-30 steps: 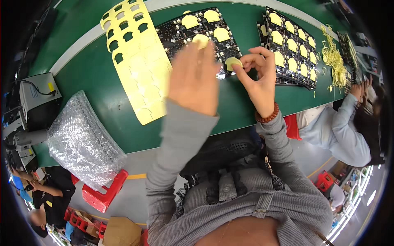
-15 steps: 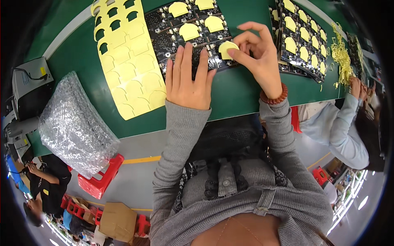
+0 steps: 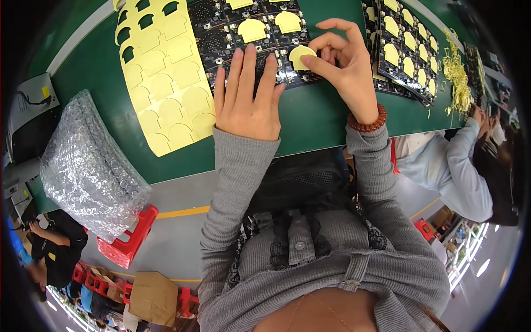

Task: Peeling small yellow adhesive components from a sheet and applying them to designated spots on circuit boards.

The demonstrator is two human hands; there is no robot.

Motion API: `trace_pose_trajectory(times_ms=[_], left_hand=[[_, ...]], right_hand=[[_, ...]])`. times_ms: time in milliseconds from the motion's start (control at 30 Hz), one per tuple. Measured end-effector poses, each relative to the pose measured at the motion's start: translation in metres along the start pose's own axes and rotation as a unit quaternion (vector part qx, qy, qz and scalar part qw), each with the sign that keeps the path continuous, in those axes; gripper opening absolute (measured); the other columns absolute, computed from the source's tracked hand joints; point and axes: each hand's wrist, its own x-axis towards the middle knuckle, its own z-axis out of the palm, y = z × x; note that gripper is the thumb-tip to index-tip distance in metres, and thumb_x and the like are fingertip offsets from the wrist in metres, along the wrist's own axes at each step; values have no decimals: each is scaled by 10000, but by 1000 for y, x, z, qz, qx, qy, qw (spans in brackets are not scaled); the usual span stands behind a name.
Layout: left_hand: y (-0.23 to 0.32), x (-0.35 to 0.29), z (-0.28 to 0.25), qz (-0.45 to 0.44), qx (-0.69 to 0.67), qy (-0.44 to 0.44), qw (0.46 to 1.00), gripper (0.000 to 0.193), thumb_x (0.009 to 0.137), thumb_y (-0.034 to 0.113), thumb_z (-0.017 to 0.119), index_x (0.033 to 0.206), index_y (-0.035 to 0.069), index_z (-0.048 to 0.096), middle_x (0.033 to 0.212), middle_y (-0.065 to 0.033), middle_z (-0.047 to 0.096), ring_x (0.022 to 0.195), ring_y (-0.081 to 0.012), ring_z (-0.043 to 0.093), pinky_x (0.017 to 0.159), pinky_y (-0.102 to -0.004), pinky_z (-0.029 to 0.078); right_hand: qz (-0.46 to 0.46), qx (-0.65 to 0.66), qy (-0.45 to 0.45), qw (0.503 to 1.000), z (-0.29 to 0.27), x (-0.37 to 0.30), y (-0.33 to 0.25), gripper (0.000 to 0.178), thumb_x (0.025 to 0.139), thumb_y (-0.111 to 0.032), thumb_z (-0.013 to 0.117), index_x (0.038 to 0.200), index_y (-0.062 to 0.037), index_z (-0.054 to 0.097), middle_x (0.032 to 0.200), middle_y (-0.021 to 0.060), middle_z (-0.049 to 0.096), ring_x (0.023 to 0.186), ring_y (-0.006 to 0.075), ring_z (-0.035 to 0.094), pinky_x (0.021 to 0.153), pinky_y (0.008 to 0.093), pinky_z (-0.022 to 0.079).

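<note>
On circuit boards (image 3: 210, 42), the right hand (image 3: 349, 72) pinches a yellow label (image 3: 299, 57).

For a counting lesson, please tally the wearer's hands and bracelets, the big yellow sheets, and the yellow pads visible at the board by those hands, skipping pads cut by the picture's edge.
Left hand and right hand: 2
Bracelet: 1
Sheet: 1
Pads: 3
Total: 7

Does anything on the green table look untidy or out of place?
Yes: yellow strips lie in a loose, untidy tangle at the right. The stacked boards beside them sit askew, their edges not aligned.
</note>
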Motion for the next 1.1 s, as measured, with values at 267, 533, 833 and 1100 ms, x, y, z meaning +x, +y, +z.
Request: trace_pose_trajectory(times_ms=[267,533,833,1100], left_hand=[[0,0,0,0,-4,-4,1000,314,814,202,555,1112,106,579,1224,-114,493,1146,-285,452,969,-421,313],[-1,0,0,3,-7,-3,1000,328,815,207,555,1129,112,565,1232,-107,486,1159,-282,438,978,-419,301],[-1,1,0,7,-8,-3,1000,323,821,215,550,1126,110,566,1237,-109,481,1161,-282,436,977,-419,299],[2,0,-1,3,-5,-1,1000,313,823,206,542,1118,103,569,1234,-107,485,1158,-282,439,973,-422,301]], right_hand=[[20,3,-5,1000,1,-1,-6,451,693,33,658,1071,-28,421,782,6,574,600,22,374,535,150,337],[6,-14,-10,1000,1,-1,-5,458,704,39,655,1086,-26,411,812,12,578,593,13,354,523,137,319],[-18,-41,2,999,3,-1,-2,419,705,21,656,1058,-32,438,787,-18,571,601,15,356,518,158,323],[-124,-234,58,963,14,-12,-6,334,658,-15,684,964,-32,550,877,24,553,644,95,439,606,203,376]])
